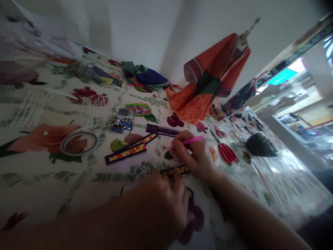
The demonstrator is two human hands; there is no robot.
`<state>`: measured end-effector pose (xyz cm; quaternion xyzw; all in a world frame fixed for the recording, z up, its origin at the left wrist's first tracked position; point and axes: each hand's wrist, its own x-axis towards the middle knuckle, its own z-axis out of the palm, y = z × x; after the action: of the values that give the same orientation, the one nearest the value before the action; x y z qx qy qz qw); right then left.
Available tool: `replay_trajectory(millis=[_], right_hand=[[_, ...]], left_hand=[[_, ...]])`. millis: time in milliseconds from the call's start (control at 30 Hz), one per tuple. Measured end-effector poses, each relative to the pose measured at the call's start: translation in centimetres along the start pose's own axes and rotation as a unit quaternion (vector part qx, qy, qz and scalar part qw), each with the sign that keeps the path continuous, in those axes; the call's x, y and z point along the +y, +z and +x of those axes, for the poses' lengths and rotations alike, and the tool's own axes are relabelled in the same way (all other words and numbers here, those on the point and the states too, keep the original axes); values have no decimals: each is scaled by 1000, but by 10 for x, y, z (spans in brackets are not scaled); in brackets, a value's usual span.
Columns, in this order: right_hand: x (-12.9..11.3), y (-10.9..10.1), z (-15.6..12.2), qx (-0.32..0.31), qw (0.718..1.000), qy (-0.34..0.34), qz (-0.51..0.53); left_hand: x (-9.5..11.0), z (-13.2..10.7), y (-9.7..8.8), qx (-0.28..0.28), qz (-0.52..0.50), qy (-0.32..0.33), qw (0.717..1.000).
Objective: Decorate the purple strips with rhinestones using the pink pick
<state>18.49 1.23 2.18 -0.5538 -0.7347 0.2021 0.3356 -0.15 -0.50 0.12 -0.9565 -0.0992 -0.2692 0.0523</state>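
Note:
My right hand (201, 159) pinches a slim pink stick (194, 139), pen-like, near the middle of the table. Close below it, my left hand (166, 201) bends its fingers onto a dark-edged strip with a red and yellow pattern (174, 170). Part of that strip is hidden under my fingers. Two similar strips (127, 153) lie crossed to the left. Beyond my right hand is a dark purple strip with a lace-like band (162, 130). Red-handled scissors (227, 152) rest to the right.
The flowered tablecloth (109, 194) carries a tape roll (79, 142), a green-rimmed dish of coloured beads (138, 109), shiny sequins (122, 122) and pearl strands (30, 107). An orange doll-sized dress (208, 80) stands at the back, a dark bundle (261, 145) at right.

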Motion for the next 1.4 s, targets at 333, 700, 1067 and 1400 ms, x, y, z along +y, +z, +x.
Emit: replay_trajectory(millis=[333, 700, 1067, 1400], right_hand=[[-1, -1, 2, -3, 999, -17, -27], [-5, 0, 5, -10, 999, -24, -45], [-6, 0, 7, -16, 998, -35, -55], [-6, 2, 4, -12, 997, -46, -69]], left_hand=[[0, 0, 8, 40, 62, -8, 997], [-1, 1, 5, 38, 56, 11, 998], [1, -1, 5, 42, 69, 2, 997], [0, -1, 8, 43, 65, 2, 997]])
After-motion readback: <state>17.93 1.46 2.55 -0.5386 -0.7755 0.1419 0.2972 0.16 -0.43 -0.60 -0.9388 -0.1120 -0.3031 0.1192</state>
